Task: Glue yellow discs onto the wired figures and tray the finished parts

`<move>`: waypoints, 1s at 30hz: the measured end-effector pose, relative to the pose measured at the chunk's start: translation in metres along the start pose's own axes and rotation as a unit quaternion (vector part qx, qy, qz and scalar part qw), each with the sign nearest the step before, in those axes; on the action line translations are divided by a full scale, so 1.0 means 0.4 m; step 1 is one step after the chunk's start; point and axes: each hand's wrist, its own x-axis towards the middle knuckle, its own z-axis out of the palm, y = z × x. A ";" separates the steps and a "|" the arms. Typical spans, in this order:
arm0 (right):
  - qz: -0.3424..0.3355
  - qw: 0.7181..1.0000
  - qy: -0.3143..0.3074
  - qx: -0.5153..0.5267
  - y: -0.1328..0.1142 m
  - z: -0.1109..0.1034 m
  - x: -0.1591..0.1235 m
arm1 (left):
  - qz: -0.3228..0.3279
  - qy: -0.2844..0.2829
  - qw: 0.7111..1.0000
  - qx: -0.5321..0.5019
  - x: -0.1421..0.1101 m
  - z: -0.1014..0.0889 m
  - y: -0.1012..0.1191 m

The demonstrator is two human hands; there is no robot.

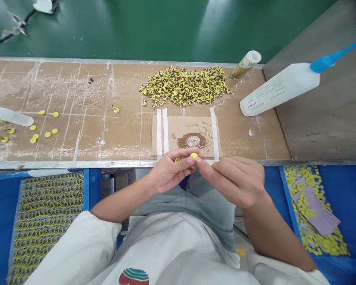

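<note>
A small round yellow disc (pixel 194 156) sits between the thumb and fingertips of my left hand (pixel 170 171), over the front edge of the bench. A second yellow piece (pixel 177 159) shows in the same hand, partly hidden by the fingers. My right hand (pixel 235 176) is closed, its fingertips pinched together at the disc's lower right edge; what they hold, if anything, is too small to name. Just beyond both hands, a clear glossy puddle (pixel 192 141) lies on a taped cardboard pad (pixel 179 123), with a thin stick (pixel 208 133) beside it.
A heap of small yellow-and-black pieces (pixel 186 87) lies behind the pad. To its right are a jar of sticks (pixel 245 65) and a tilted white bottle with blue nozzle (pixel 280 89). Loose yellow discs (pixel 48 134) lie left. Blue bins (pixel 90 190) of pieces flank my lap.
</note>
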 end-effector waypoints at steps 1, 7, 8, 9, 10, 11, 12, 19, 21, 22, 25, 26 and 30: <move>0.015 1.000 0.018 -0.003 0.005 0.005 0.008 | 0.005 0.003 1.000 0.013 0.007 -0.001 0.025; 0.345 0.930 0.118 -0.044 0.180 0.097 0.021 | 0.060 0.070 0.992 0.083 0.112 -0.013 0.205; 0.375 0.921 0.098 -0.040 0.230 0.124 0.019 | 0.062 0.076 0.992 0.082 0.136 -0.018 0.230; 0.390 0.918 0.063 -0.035 0.280 0.152 0.018 | 0.066 0.080 0.992 0.074 0.160 -0.024 0.250; 0.399 0.915 0.046 -0.034 0.326 0.180 0.019 | 0.076 0.084 0.991 0.067 0.182 -0.030 0.266; 0.411 0.910 0.032 -0.030 0.367 0.205 0.022 | 0.086 0.087 0.991 0.061 0.202 -0.037 0.278; 0.429 0.903 0.018 -0.028 0.401 0.228 0.027 | 0.095 0.089 0.990 0.058 0.218 -0.043 0.286; 0.461 0.887 -0.016 -0.011 0.477 0.286 0.046 | 0.108 0.081 0.988 0.069 0.236 -0.081 0.292; 0.459 0.888 -0.009 0.006 0.478 0.284 0.038 | 0.089 0.098 0.988 0.074 0.229 -0.091 0.293; 0.459 0.888 -0.003 0.014 0.479 0.282 0.033 | 0.082 0.097 0.989 0.079 0.227 -0.097 0.293; 0.456 0.889 0.013 0.025 0.478 0.273 0.020 | 0.069 0.071 0.990 0.099 0.225 -0.111 0.293; 0.456 0.890 0.011 0.025 0.477 0.268 0.018 | 0.066 0.064 0.990 0.104 0.226 -0.114 0.293; 0.472 0.881 -0.031 0.020 0.474 0.240 0.015 | 0.066 0.070 0.989 0.112 0.231 -0.120 0.292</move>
